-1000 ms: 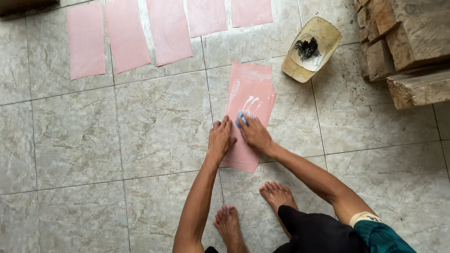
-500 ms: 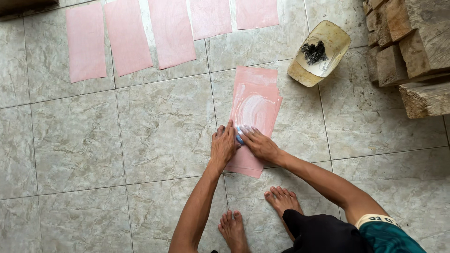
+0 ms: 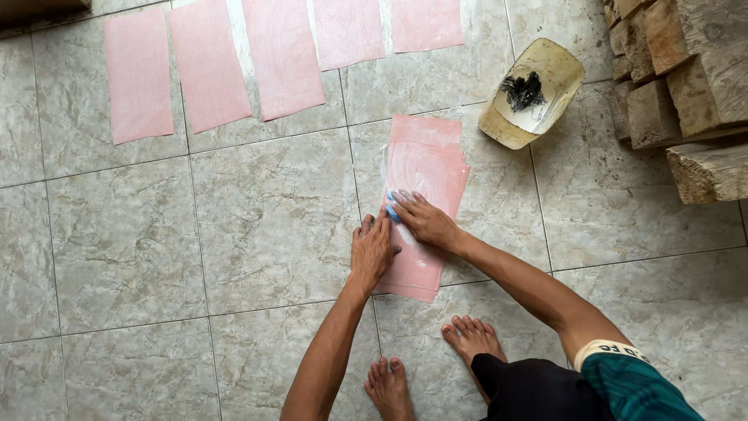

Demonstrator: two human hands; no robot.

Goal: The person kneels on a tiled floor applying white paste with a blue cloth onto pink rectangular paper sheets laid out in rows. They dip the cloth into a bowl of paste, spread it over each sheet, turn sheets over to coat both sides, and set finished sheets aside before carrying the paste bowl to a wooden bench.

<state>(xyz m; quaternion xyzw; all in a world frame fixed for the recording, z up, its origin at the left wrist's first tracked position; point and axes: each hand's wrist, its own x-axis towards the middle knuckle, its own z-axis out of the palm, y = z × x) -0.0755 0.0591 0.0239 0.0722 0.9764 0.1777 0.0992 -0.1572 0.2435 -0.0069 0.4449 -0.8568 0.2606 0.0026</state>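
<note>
A stack of pink paper sheets (image 3: pixel 425 168) lies on the tiled floor in front of me, its top sheet smeared with whitish streaks. My right hand (image 3: pixel 421 218) presses a small blue piece (image 3: pixel 392 214) against the left side of that sheet. My left hand (image 3: pixel 372 249) lies flat on the stack's left edge, fingers spread, holding it down. My bare feet (image 3: pixel 436 362) stand just below the stack.
Several single pink sheets (image 3: pixel 210 66) lie in a row on the tiles at the top. A yellowish bowl (image 3: pixel 499 125) holding a dark tuft stands right of the stack. Rough wooden blocks (image 3: pixel 686 86) are piled at the top right.
My right hand has slid a little left and towards me across the sheet, leaving more white streaks. The left hand stays on the edge. The view has shifted slightly.
</note>
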